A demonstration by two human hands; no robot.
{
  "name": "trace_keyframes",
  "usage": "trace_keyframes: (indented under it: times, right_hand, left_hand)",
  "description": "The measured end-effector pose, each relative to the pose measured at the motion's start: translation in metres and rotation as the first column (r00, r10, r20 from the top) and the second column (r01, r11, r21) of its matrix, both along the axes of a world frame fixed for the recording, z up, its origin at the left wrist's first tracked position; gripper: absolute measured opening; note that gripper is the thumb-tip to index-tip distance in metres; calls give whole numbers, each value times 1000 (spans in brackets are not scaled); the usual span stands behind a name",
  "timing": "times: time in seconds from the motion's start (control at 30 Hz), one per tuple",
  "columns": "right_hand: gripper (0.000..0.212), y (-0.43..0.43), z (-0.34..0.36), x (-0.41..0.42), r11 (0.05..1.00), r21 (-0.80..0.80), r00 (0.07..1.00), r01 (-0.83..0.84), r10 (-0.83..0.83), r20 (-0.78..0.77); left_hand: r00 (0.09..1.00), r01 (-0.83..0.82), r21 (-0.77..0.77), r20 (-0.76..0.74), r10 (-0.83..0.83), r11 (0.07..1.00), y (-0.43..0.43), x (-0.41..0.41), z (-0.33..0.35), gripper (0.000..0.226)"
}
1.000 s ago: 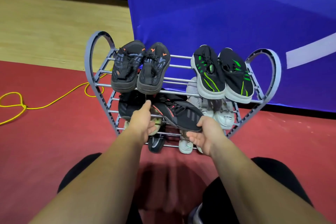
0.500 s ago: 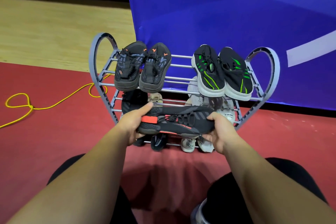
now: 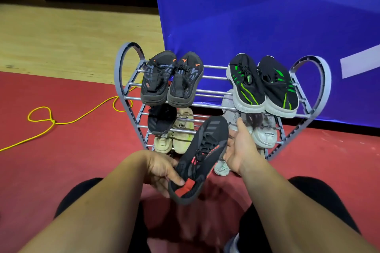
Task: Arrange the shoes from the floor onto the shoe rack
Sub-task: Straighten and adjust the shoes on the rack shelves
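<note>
I hold a black shoe with red accents (image 3: 202, 156) in front of the grey shoe rack (image 3: 121, 80). Its toe points up toward the rack and its red heel tab faces me. My left hand (image 3: 162, 170) grips the heel end, and my right hand (image 3: 238, 150) holds the side near the toe. On the top shelf sit a black-and-orange pair (image 3: 171, 80) at left and a black-and-green pair (image 3: 263, 84) at right. The middle shelf carries one black shoe (image 3: 161, 119) at left and white shoes (image 3: 264, 133) at right. Beige shoes (image 3: 181, 139) sit lower down.
A blue banner (image 3: 267, 16) stands behind the rack. A yellow cable (image 3: 61, 121) loops across the red floor to the left. Wooden flooring (image 3: 72, 43) lies beyond. A pale shoe (image 3: 222, 167) shows under my right hand. My dark-clad knees fill the bottom of the view.
The black-and-red shoe has turned from lying sideways across the rack front to pointing toe-first at it. My left hand dropped toward me with the heel; my right hand stayed near the toe.
</note>
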State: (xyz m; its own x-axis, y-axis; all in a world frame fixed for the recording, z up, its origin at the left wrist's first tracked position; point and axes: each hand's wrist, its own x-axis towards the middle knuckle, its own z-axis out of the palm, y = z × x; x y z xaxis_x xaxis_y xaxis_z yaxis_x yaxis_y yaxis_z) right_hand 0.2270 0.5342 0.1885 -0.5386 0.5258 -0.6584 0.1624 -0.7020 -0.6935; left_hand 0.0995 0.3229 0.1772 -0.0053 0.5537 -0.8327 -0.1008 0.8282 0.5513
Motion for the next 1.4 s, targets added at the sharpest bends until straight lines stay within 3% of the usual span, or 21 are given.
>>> trace_keyframes:
  times: [0.1, 0.17, 0.23, 0.33, 0.4, 0.6, 0.73, 0.9, 1.0, 1.1, 1.23, 1.4]
  right_hand:
    - [71, 3, -1, -3, 1000, -5, 999, 18, -18, -35]
    - [62, 1, 2, -5, 999, 18, 998, -36, 36, -48]
    - [49, -7, 4, -7, 981, 69, 983, -183, 183, -7]
    - [36, -26, 1, -10, 863, 156, 876, -480, 461, 145]
    - [30, -35, -3, -15, 814, 179, 832, -552, 524, 181]
    - [13, -32, -23, -45, 899, 268, 938, -346, 338, 75]
    - [15, -29, -42, -67, 926, 277, 966, -256, 236, 103]
    - [10, -30, -48, -95, 943, 282, 984, -177, 171, 45]
    - [9, -33, -56, -104, 932, 329, 987, -155, 130, 97]
    - [10, -38, -62, -104, 936, 342, 990, -89, 44, 137]
    - [14, -43, -61, -103, 931, 361, 997, -44, 16, 80]
    - [7, -43, -65, -103, 917, 376, 987, -130, 82, 141]
  left_hand:
    - [997, -73, 42, -7, 74, 996, 3, 0, -1, 42]
    - [983, -178, 115, -15, 181, 977, 8, 2, 4, 25]
    - [948, -310, 183, -20, 319, 933, 17, 2, 6, 13]
    - [866, -481, 244, -13, 499, 842, 33, 1, 7, 11]
    - [816, -554, 270, -9, 578, 787, 42, -3, 5, 11]
    - [653, -713, 373, 46, 756, 594, 56, -16, 1, 25]
    - [410, -881, 270, 32, 911, 387, 50, -37, -2, 28]
    - [147, -973, 168, -71, 987, 157, 36, -61, -5, 12]
    - [59, -981, 175, -115, 992, 79, 28, -78, -14, 46]
    - [48, -986, 151, -128, 991, 68, 29, -86, -23, 61]
    - [101, -986, 125, -67, 993, 109, 38, -83, -21, 25]
    - [93, -989, 116, 11, 996, 92, 41, -82, -21, 12]
